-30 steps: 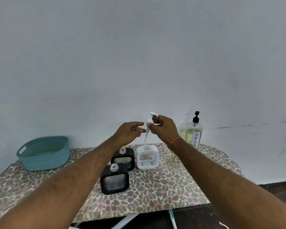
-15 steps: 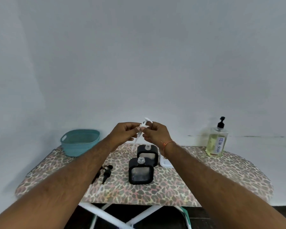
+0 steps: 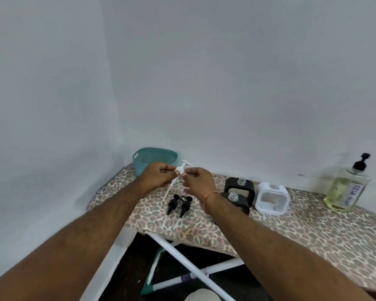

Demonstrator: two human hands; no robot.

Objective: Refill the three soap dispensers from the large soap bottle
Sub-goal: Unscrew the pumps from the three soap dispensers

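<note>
You've carried the white pump [image 3: 181, 170], pinched in your left hand [image 3: 160, 176] and right hand [image 3: 197, 181], over the two black pumps [image 3: 179, 204]; all three dispensers stand uncapped.

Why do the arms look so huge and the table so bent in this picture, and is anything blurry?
Head view: the wide-angle lens stretches the forearms at the lower edges and curves the table. Light is soft and even, shadows faint. The white pump between left hand and right hand looks slightly soft; the soap bottle label stays legible.
</note>
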